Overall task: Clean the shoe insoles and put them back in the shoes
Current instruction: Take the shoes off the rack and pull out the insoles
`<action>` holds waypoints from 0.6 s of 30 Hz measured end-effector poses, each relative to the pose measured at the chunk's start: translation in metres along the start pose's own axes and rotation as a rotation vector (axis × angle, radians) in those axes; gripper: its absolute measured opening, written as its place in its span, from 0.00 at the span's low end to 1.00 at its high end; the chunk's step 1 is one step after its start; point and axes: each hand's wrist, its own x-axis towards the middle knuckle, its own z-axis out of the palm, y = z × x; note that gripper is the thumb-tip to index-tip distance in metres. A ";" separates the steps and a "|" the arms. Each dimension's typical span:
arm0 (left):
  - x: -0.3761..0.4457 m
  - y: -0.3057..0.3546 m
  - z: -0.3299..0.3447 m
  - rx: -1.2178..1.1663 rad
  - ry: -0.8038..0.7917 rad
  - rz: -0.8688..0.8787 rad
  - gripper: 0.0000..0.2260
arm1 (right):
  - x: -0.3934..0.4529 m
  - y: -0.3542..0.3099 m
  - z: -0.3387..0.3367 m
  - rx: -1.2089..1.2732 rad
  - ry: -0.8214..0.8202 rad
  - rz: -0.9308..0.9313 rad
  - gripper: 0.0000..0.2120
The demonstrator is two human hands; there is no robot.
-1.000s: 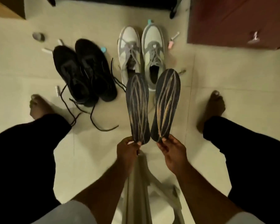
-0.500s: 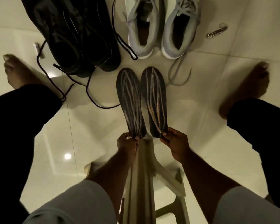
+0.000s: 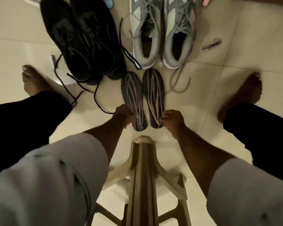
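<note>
Two dark insoles with pale streaks lie side by side low over the tiled floor, toes pointing away from me. My left hand [image 3: 123,115] grips the heel end of the left insole [image 3: 133,97]. My right hand [image 3: 171,119] pinches the heel end of the right insole [image 3: 153,93]. Just beyond their toes stand the grey shoes [image 3: 160,35], both openings facing me, laces loose. A pair of black shoes [image 3: 82,39] sits to the left of them with long laces trailing over the floor.
A beige plastic stool [image 3: 142,168] stands under me between my arms. My bare feet [image 3: 33,80] and dark trouser legs flank the shoes. A metal nail clipper [image 3: 211,45] lies right of the grey shoes; small items lie near the black pair.
Both hands have lowered the insoles from raised in front of me down toward the floor, and I have leaned closer over the shoes. The grips on the heels are unchanged.
</note>
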 end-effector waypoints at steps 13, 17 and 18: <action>-0.136 0.157 -0.271 -0.861 0.370 0.685 0.09 | -0.135 -0.316 0.016 0.309 -0.141 -0.718 0.08; -0.128 0.178 -0.331 -0.977 0.436 0.705 0.08 | -0.145 -0.391 0.036 0.482 -0.177 -0.788 0.07; -0.120 0.185 -0.342 -0.987 0.458 0.706 0.08 | -0.143 -0.407 0.041 0.514 -0.173 -0.802 0.06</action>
